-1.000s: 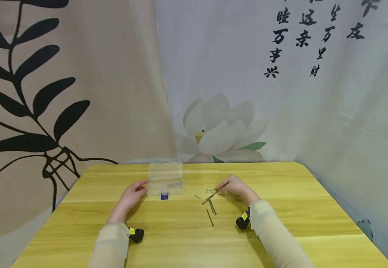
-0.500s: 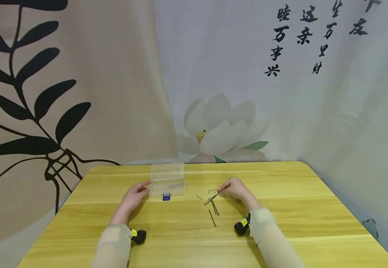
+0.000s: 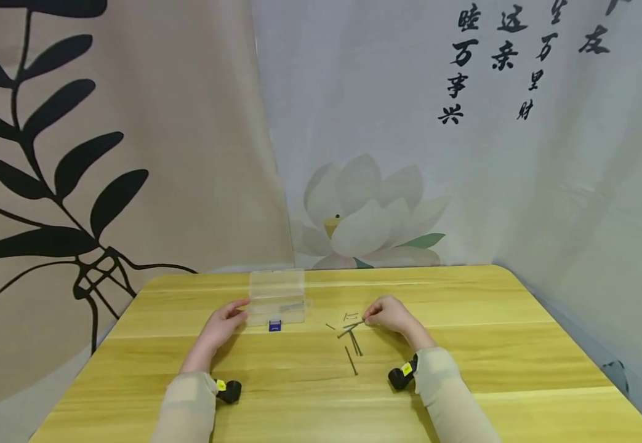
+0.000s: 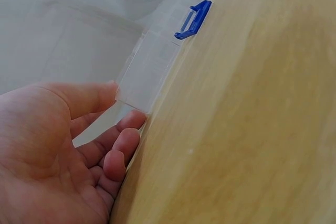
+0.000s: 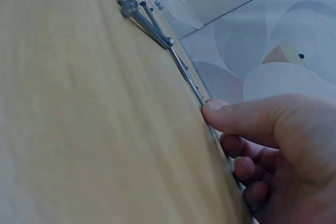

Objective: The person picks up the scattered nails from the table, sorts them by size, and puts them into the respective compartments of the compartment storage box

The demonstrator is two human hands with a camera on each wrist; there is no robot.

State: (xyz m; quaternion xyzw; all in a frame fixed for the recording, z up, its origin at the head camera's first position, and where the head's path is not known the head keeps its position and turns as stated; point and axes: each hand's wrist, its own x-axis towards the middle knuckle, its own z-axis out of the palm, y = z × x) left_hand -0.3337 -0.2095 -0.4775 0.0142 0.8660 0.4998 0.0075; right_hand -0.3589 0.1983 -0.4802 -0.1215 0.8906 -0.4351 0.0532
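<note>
In the head view a clear plastic box [image 3: 260, 314] with a blue latch [image 3: 274, 326] stands with its lid up at the back of the table. My left hand [image 3: 223, 326] holds its left end; in the left wrist view the thumb [image 4: 94, 98] is at the upper corner and curled fingers [image 4: 126, 142] sit low beside it. My right hand [image 3: 389, 312] pinches the end of a nail [image 5: 195, 92] between thumb and forefinger. That nail slants over other long nails [image 3: 356, 343] on the wood.
One long nail [image 3: 351, 361] lies apart, nearer the front. A short nail [image 3: 330, 327] is to the left of the pile, and several small ones [image 3: 351, 316] lie behind it. A printed curtain [image 3: 376, 209] hangs right behind the table's [image 3: 298, 394] far edge.
The right hand has shifted slightly, and the pinched nail now lies flatter over the pile. The left hand stays at the box. The whole head view has shifted a little.
</note>
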